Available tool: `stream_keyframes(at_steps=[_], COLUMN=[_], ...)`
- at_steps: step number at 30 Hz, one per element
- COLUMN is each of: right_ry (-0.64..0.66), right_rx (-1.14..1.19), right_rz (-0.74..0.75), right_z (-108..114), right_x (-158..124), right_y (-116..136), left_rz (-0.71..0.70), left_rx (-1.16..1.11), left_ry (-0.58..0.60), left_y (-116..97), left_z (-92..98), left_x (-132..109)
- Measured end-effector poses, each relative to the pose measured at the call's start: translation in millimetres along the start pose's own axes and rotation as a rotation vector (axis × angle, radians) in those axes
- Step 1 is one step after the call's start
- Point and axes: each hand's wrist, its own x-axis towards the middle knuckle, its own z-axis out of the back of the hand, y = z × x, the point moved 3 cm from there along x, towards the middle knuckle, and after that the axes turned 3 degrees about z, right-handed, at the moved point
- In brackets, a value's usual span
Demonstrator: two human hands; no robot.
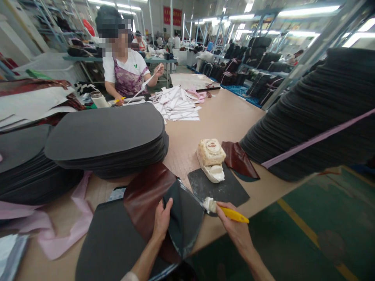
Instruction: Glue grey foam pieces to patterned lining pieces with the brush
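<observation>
A yellow-handled glue brush (233, 214) is in my right hand (231, 224); white paste coats its bristles, which are at the edge of a leather piece. That leather piece (152, 195) is glossy dark brown, and its folded-over part shows a dark backing with white paste along the rim. My left hand (163, 218) is closed on it at the fold, thumb on top. Under it lies a dark grey rounded panel (108, 238). Beyond the brush, a cream paste-caked container (211, 154) stands on a dark grey sheet (231, 191).
Dark panels are stacked at left (108, 130) and in a tall leaning stack (316, 113) at right, tied with pink ribbon. Another brown leather piece (240, 160) lies beside the container. White strips (175, 103) are heaped farther back, near a seated co-worker (125, 74). The table edge runs along the right.
</observation>
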Motion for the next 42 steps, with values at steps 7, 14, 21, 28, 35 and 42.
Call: stream_keyframes(at_steps=[7,14,21,28,35,42], right_ry=[0.048,-0.264,-0.280,-0.231,-0.142,-0.009], right_rx=[0.081,0.028,0.009,-0.003,-0.034,-0.045], right_rz=[-0.074,-0.164,-0.060,0.012,0.004,-0.048], right_z=[-14,35,28,2,-7,-7], right_x=[-55,-36,-17,-2,-44,-85], right_y=[11,14,5,-5,-1,18], left_rz=[0.009,-0.049,-0.026,-0.074,-0.140,-0.168], left_rx=[0.012,0.031,0.162,0.217,0.198,0.234], left_ry=[-0.007,-0.020,0.162,0.306,0.334,0.324], left_y=[2,-17,-10,-11,-6,0], left_z=[0.3,-32.8,-54.2,-44.3,-37.8,-39.2], left_x=[0,23,21,13,16,12])
